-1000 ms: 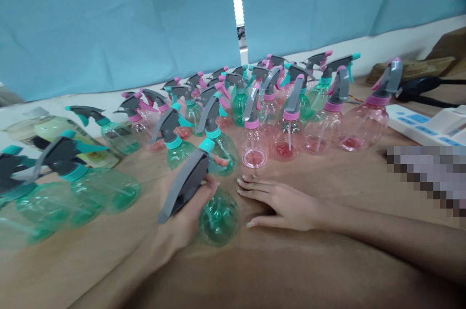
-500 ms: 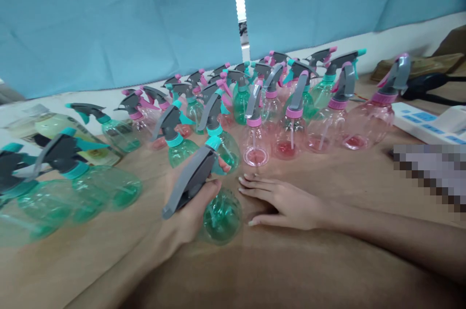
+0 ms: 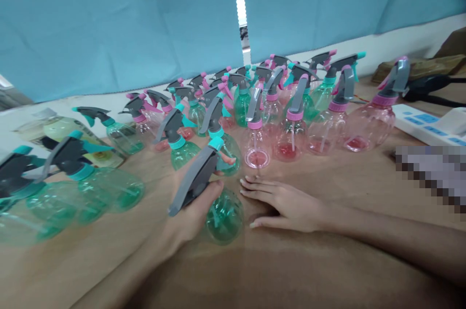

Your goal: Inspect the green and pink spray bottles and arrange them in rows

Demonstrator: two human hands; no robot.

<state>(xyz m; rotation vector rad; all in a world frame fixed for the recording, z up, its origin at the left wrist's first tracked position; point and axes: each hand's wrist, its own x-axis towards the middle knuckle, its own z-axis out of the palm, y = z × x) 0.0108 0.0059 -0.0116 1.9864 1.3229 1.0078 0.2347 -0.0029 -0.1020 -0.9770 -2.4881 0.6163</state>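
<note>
My left hand is closed around the neck of a green spray bottle with a grey and turquoise trigger head. Its fingers are partly hidden behind that head, while one fingertip shows by the turquoise trigger. The bottle's round base is at the table. Flat on the wood, just right of the bottle, lies my right hand, fingers stretched out and holding nothing. Beyond my hands stand a green spray bottle and a clear pink one, both upright.
Several more pink and green spray bottles crowd the back of the wooden table. Green bottles stand at the left, near a large yellowish bottle. A white power strip and a blurred-out object lie at the right.
The view has shifted slightly. My left hand keeps its hold on the green spray bottle with almost no movement, and my right hand stays flat on the table.
</note>
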